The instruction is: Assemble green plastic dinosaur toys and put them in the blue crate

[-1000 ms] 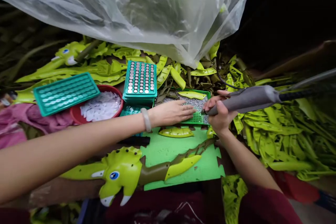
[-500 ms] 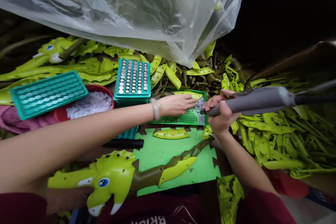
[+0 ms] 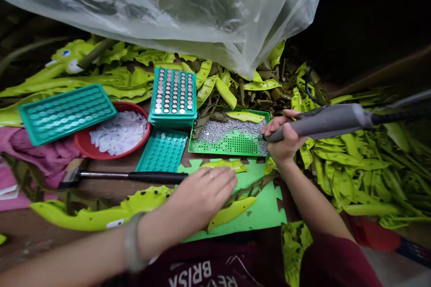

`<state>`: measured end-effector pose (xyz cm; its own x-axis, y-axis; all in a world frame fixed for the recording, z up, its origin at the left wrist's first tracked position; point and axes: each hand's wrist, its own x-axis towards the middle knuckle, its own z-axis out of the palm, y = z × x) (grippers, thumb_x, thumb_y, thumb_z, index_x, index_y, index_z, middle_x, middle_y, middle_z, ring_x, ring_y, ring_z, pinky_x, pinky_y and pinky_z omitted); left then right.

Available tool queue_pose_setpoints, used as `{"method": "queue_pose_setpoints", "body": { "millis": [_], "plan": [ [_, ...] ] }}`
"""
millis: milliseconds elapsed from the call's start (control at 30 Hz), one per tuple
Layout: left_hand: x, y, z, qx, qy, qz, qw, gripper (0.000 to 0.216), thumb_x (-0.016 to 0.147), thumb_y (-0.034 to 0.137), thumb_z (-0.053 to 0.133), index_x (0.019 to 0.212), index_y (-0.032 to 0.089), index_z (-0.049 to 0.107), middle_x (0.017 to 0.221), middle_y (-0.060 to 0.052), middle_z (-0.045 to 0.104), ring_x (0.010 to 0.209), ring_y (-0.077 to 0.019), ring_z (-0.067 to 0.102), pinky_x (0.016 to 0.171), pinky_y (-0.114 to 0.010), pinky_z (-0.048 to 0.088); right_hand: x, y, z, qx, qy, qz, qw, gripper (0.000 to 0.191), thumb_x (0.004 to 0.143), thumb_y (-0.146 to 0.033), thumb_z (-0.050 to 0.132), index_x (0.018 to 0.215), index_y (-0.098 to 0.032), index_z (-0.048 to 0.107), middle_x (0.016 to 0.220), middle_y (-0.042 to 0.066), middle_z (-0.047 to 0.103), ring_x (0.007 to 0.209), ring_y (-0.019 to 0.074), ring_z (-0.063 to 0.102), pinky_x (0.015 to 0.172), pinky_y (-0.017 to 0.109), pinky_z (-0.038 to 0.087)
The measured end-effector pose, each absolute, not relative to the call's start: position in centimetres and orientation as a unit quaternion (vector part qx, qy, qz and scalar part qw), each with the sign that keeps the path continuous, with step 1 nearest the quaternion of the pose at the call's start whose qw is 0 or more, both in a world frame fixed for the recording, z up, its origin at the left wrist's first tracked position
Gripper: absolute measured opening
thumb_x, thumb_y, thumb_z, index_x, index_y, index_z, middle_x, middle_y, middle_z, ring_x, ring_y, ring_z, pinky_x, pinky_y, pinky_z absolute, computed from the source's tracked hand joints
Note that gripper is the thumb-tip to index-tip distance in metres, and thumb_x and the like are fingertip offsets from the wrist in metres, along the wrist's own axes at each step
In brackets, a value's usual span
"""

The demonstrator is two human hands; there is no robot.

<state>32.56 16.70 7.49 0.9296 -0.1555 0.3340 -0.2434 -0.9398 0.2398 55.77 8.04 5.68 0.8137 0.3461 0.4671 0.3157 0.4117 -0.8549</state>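
Observation:
My right hand (image 3: pixel 284 140) is wrapped round a grey powered screwdriver (image 3: pixel 323 122), its tip at the right edge of a green perforated tray (image 3: pixel 229 144) that holds several small silver screws. My left hand (image 3: pixel 202 196), fingers stretched out and slightly blurred, lies on a yellow-green toy dinosaur (image 3: pixel 148 204) resting on a green foam mat (image 3: pixel 259 213). A loose yellow-green shell piece (image 3: pixel 224 165) lies on the mat's far edge.
A teal tray of button cells (image 3: pixel 173 96), two more teal trays (image 3: pixel 65 112) (image 3: pixel 161 150), a red bowl of white discs (image 3: pixel 116 133), a black-handled hammer (image 3: pixel 134 176). Heaps of yellow-green parts (image 3: pixel 353 170) lie at right and behind. A clear plastic bag (image 3: pixel 188 9) hangs above.
My left hand has drawn back from the screw tray to the toy dinosaur near me. The right hand stays with the screwdriver at the tray's edge.

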Motion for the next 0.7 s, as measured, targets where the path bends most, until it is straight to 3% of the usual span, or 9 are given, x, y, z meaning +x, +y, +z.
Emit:
{"method": "queue_pose_setpoints", "body": {
  "millis": [133,267,367,433,533,633,700],
  "plan": [
    [41.3,19.1,7.1,0.965,-0.052,0.183,0.181,0.028,0.101,0.021,0.055,0.126,0.01,0.061,0.126,-0.014,0.065,0.113,-0.0246,0.062,0.087,-0.037,0.055,55.2,7.9,8.3,-0.525,-0.309,-0.004,0.793,0.023,0.08,-0.04,0.061,0.099,-0.027,0.057,0.056,-0.01,0.046,0.043,0.011,0.044,0.046,0.027,0.042],
    [47.8,19.3,5.7,0.965,-0.081,0.15,0.199,0.04,0.091,0.034,0.074,0.124,0.015,0.064,0.136,-0.015,0.058,0.126,-0.0304,0.054,0.1,-0.045,0.051,54.6,7.1,10.2,-0.49,-0.321,0.009,0.81,0.024,0.079,-0.034,0.059,0.102,-0.025,0.061,0.056,-0.009,0.049,0.042,0.0112,0.045,0.043,0.026,0.042],
    [49.4,19.0,4.5,0.974,-0.09,0.127,0.165,0.048,0.088,0.032,0.077,0.128,0.012,0.062,0.147,-0.02,0.049,0.135,-0.0353,0.047,0.107,-0.048,0.046,54.5,6.5,10.9,-0.485,-0.327,-0.002,0.811,0.022,0.081,-0.034,0.059,0.101,-0.026,0.063,0.056,-0.008,0.048,0.042,0.0113,0.045,0.043,0.026,0.042],
    [49.4,19.1,4.4,0.981,-0.047,0.127,0.142,0.041,0.091,0.021,0.07,0.129,0.008,0.06,0.148,-0.024,0.047,0.137,-0.0374,0.045,0.107,-0.05,0.045,54.6,6.2,11.1,-0.48,-0.323,-0.004,0.816,0.021,0.081,-0.034,0.06,0.1,-0.026,0.064,0.056,-0.008,0.047,0.043,0.0112,0.045,0.043,0.026,0.042],
    [48.5,19.4,5.3,0.969,-0.05,0.156,0.186,0.034,0.091,0.009,0.059,0.124,0.01,0.061,0.144,-0.021,0.051,0.133,-0.0335,0.049,0.104,-0.048,0.048,54.9,5.7,11.1,-0.469,-0.308,0.001,0.828,0.023,0.08,-0.034,0.062,0.1,-0.025,0.065,0.056,-0.007,0.049,0.043,0.0113,0.045,0.044,0.027,0.043],
    [47.5,19.5,6.6,0.926,-0.15,0.187,0.291,0.036,0.09,0.022,0.067,0.125,0.016,0.061,0.139,-0.016,0.055,0.129,-0.0293,0.053,0.104,-0.047,0.049,55.2,5.4,11.0,-0.461,-0.308,0.004,0.832,0.022,0.08,-0.036,0.062,0.1,-0.026,0.064,0.056,-0.008,0.049,0.042,0.0112,0.045,0.043,0.027,0.042],
    [47.1,19.5,7.0,0.908,-0.174,0.195,0.326,0.025,0.095,0.029,0.065,0.118,0.017,0.065,0.129,-0.013,0.063,0.121,-0.0253,0.058,0.102,-0.044,0.051,55.3,5.4,10.9,-0.466,-0.311,0.01,0.828,0.023,0.082,-0.041,0.062,0.101,-0.028,0.062,0.057,-0.009,0.048,0.042,0.0111,0.045,0.043,0.027,0.041]
  ]
}}
